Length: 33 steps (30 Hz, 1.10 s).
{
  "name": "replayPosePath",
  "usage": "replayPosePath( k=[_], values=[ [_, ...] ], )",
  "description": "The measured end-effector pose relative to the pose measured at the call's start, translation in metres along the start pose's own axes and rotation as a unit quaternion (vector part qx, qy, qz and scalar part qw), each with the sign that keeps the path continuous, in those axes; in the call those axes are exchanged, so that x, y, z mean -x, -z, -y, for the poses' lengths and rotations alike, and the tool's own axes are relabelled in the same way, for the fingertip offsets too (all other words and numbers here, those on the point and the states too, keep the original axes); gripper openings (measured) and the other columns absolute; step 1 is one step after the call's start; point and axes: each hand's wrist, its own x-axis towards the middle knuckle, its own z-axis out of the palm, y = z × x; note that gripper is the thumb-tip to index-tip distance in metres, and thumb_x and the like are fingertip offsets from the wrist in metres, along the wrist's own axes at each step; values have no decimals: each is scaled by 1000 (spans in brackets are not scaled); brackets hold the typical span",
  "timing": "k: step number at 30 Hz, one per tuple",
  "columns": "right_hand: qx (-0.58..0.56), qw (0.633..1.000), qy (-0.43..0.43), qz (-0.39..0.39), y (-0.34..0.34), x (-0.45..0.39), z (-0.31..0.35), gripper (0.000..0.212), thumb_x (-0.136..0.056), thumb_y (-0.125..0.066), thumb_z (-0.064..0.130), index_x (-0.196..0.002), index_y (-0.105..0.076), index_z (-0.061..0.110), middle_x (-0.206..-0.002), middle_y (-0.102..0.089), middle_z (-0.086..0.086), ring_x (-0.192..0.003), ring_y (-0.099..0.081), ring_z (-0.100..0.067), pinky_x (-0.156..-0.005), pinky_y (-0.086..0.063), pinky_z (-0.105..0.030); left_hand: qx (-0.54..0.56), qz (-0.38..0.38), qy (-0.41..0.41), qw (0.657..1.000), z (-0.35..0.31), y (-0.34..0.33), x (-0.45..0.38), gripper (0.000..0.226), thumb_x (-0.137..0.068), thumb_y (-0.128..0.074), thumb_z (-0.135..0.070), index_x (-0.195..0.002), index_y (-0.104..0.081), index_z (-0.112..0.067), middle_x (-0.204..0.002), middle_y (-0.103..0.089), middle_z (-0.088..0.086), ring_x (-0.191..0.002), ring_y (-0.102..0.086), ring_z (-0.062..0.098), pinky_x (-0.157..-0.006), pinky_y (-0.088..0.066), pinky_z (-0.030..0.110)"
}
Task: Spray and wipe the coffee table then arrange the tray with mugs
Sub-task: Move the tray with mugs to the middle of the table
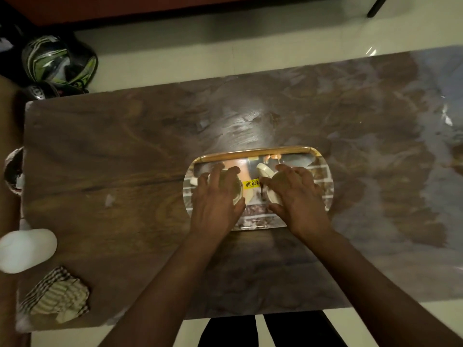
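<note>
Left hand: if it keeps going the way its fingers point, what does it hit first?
Likely the tray's far gold rim, just beyond the left hand, whose fingers curl over a mug. Depth unclear.

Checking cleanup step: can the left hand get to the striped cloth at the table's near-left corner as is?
Probably yes, once it lets go: the left hand is gripping a mug on the tray. Bare table lies between it and the striped cloth, nothing on top.

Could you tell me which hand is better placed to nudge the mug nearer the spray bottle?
Probably the left hand: it already grips the left mug on the tray, the side toward the spray bottle.
</note>
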Motion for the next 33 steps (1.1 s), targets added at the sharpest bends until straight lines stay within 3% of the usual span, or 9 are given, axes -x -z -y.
replayPosePath(
  k=[4, 7, 10, 13, 19, 23, 26, 29, 33],
  values=[
    [42, 995, -86, -9, -6, -15, -2, 57, -81, -59, 53, -133, -42, 35, -135, -43, -4, -124, -39, -35, -88, -43, -49, -51, 85, -183, 978, 10, 10, -16, 58, -74, -72, -29, -127, -50, -30, -146, -44, -1, -141, -30, 32, -113, -26, 51],
    [35, 991, -125, -30, -6, -15, 7, 60, -83, -61, 51, -137, -43, 31, -140, -37, -11, -121, -38, -40, -84, -48, -53, -41, 70, -206, 975, 11, 10, -19, 67, -78, -67, -37, -140, -41, -34, -159, -29, -4, -151, -7, 21, -119, -4, 54],
    [30, 994, -101, -39, -9, -8, 8, 69, -83, -62, 48, -144, -34, 30, -147, -32, -15, -128, -34, -44, -90, -44, -58, 22, -49, -87, 995, 8, 2, -10, 76, -77, -63, -59, -143, -38, -30, -159, -28, 2, -151, -12, 23, -118, -11, 60],
    [39, 997, -69, -20, -16, -5, -3, 75, -86, -60, 44, -148, -20, 31, -147, -32, -13, -128, -35, -39, -92, -42, -51, 101, -67, 9, 993, 4, -10, -3, 83, -77, -64, -59, -145, -35, -21, -160, -25, 9, -148, -20, 27, -116, -25, 56],
    [31, 989, -129, -59, -19, -11, -2, 69, -88, -59, 39, -148, -26, 29, -147, -30, -18, -126, -37, -39, -96, -37, -49, 149, -33, -38, 988, 15, -14, -8, 83, -71, -73, -42, -144, -37, -22, -163, -16, -2, -144, -26, 21, -98, -49, 43],
    [39, 989, -136, -42, -13, -14, 2, 71, -88, -60, 39, -148, -24, 29, -149, -27, -17, -130, -34, -42, -98, -36, -52, 142, -32, -69, 987, 21, -12, -10, 84, -73, -70, -48, -145, -33, -26, -163, -16, -4, -146, -24, 20, -107, -41, 47],
    [-92, 986, -121, -65, 1, -11, -9, 61, -92, -50, 46, -147, -29, 29, -153, -24, -9, -139, -23, -30, -111, -26, -45, 290, -98, -7, 952, 28, -8, -7, 65, -80, -65, -51, -138, -44, -29, -153, -37, -6, -142, -33, 13, -115, -31, 30],
    [-197, 961, -131, -141, 10, -1, -44, 50, -95, -39, 38, -138, -44, 13, -141, -41, -14, -129, -33, -21, -104, -20, -13, 452, -230, 197, 839, 55, -10, 1, 34, -88, -65, -32, -121, -58, -24, -123, -62, -1, -109, -59, 9, -102, -48, 39],
    [-165, 960, -196, -111, -8, 18, -97, 45, -94, -50, 28, -130, -51, 3, -128, -52, -24, -116, -41, -32, -91, -28, -26, 371, -192, 273, 867, 80, -25, 20, 35, -91, -65, -26, -124, -59, -18, -122, -63, 7, -103, -60, 14, -95, -52, 40]
  ],
)
